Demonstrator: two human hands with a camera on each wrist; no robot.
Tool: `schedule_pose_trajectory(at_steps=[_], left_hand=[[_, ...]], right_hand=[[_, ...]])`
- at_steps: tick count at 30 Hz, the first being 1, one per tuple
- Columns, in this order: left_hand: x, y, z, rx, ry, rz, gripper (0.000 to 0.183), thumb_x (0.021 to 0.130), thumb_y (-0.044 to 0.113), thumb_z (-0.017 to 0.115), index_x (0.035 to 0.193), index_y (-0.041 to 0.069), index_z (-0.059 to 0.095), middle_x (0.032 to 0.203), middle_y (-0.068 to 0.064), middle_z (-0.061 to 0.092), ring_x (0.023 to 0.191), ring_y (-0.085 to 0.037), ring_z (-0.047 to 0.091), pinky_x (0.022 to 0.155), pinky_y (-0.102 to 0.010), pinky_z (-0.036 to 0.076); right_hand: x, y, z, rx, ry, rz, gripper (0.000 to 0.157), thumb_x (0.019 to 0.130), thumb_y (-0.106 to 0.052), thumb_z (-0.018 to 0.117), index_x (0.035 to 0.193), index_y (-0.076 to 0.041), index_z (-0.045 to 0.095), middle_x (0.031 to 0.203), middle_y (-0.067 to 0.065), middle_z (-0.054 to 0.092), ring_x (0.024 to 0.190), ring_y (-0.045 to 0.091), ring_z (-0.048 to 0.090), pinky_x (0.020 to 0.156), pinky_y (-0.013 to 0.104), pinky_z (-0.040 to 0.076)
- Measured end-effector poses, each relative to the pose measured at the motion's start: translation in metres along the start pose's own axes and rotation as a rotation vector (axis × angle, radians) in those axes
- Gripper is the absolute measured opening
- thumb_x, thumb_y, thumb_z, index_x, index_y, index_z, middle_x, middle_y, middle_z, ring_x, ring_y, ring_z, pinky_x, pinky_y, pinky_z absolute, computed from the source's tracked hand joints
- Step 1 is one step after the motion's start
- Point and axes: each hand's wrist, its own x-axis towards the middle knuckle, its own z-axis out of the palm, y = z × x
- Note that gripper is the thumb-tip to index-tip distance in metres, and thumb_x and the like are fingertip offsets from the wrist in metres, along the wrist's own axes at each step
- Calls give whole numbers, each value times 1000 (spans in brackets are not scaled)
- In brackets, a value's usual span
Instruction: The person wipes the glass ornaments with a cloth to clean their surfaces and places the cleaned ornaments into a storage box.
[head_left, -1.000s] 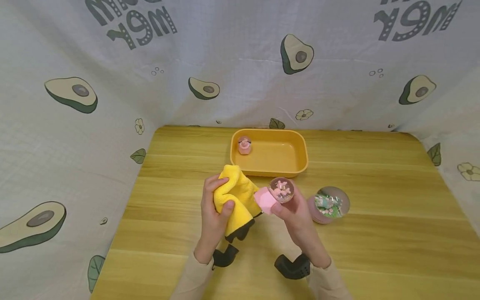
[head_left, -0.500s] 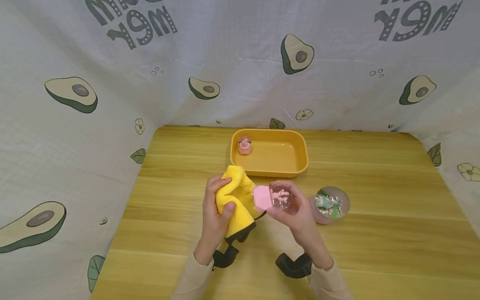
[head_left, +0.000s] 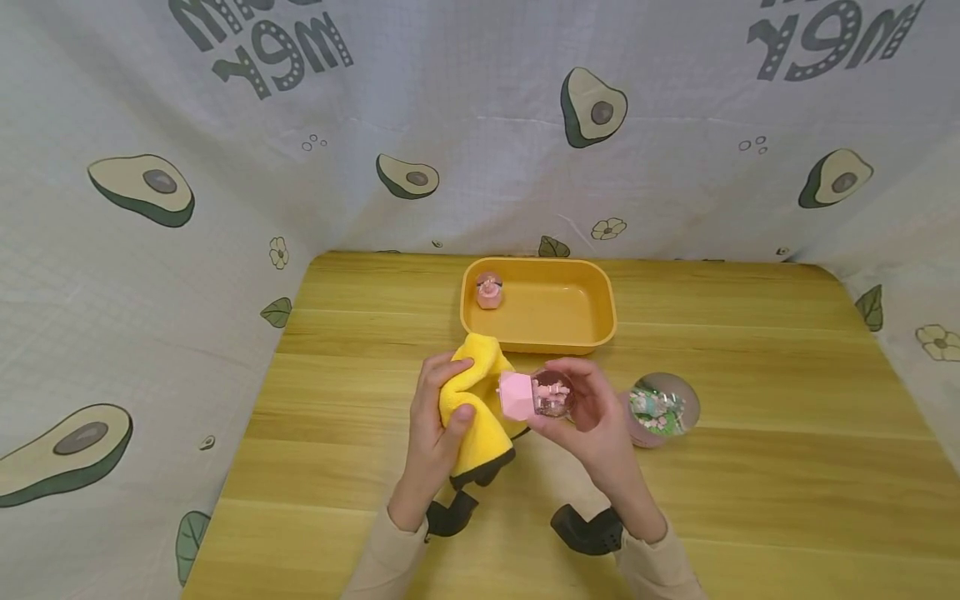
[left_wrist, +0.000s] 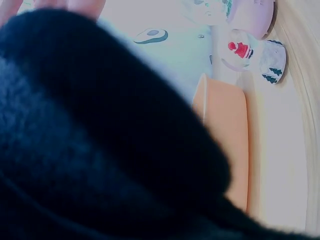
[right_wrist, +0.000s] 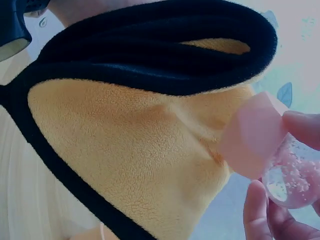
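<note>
Pink snow globe [head_left: 527, 396], pinched by the fingers of my right hand [head_left: 602, 432] above the table [head_left: 765, 375], has turned within the last second: its base now points left toward the yellow cloth [head_left: 482, 437] gripped in my left hand [head_left: 435, 427]. Probably that presents the base for wiping; whether they touch, I cannot tell.

The cloth [right_wrist: 125, 140] looks fuzzy, the pink base [right_wrist: 254, 135] smooth and matt, the globe [right_wrist: 290, 182] glossy (perhaps glass).
</note>
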Motion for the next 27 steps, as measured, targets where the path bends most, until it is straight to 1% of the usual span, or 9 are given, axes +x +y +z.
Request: schedule_pose_trajectory(at_steps=[7, 9, 11, 15, 17, 19, 22, 25, 27], left_hand=[[1, 4, 0, 29, -12, -36, 50, 98, 49, 44, 123, 6, 49, 122, -14, 49, 106, -28, 50, 84, -34, 47], [2, 6, 0, 29, -22, -53, 50, 98, 50, 44, 124, 7, 49, 123, -13, 49, 107, -27, 50, 84, -34, 47], [2, 7, -1, 29, -36, -62, 50, 98, 50, 44, 125, 8, 49, 124, -12, 49, 107, -26, 50, 85, -34, 47], [4, 8, -2, 30, -83, -54, 49, 98, 49, 44, 126, 9, 50, 124, -11, 49, 107, -26, 51, 84, -35, 47], [5, 8, -2, 31, -111, -46, 48, 98, 48, 44, 126, 10, 50, 125, -11, 48, 107, -26, 51, 84, -35, 48], [5, 8, -3, 32, -133, -47, 47, 98, 48, 44, 125, 10, 51, 125, -11, 48, 108, -26, 51, 84, -35, 48], [6, 9, -2, 31, -143, -57, 44, 98, 47, 45, 121, 11, 53, 125, -11, 48, 109, -26, 50, 83, -35, 48], [6, 9, 0, 32, -130, -51, 39, 98, 46, 47, 116, 12, 54, 123, -12, 47, 106, -26, 51, 79, -34, 49], [6, 8, 1, 30, -118, -23, 36, 99, 44, 47, 112, 12, 55, 121, -14, 47, 103, -27, 51, 76, -34, 50]], right_hand=[[-1, -1, 0, -52, -41, 0, 51, 76, 16, 69, 123, 11, 47, 120, 11, 55, 109, 22, 54, 93, 27, 45], [-1, -1, 1, -61, -59, -49, 52, 75, 18, 69, 122, 13, 48, 121, 15, 54, 111, 24, 54, 93, 29, 45], [0, 0, 2, -95, -74, -114, 50, 74, 16, 72, 119, 13, 51, 119, 18, 54, 111, 24, 54, 93, 30, 46], [3, 4, 4, -309, -90, -334, 40, 80, -9, 76, 111, 8, 59, 112, 20, 58, 108, 24, 56, 91, 27, 46], [6, 5, 4, -428, -99, -446, 37, 84, -21, 73, 108, 5, 62, 110, 19, 61, 104, 23, 58, 90, 25, 46], [9, 7, 4, -513, -102, -535, 35, 86, -26, 70, 105, 3, 64, 108, 18, 62, 102, 25, 59, 91, 24, 44], [11, 9, 5, -569, -99, -591, 34, 88, -28, 68, 103, 2, 66, 107, 18, 63, 100, 27, 59, 92, 25, 43], [11, 12, 6, -588, -60, -587, 38, 86, -33, 69, 101, 2, 67, 104, 17, 65, 97, 27, 59, 90, 25, 42], [10, 14, 7, -577, -30, -571, 41, 84, -35, 71, 100, 3, 67, 102, 16, 66, 94, 26, 61, 88, 25, 43]])
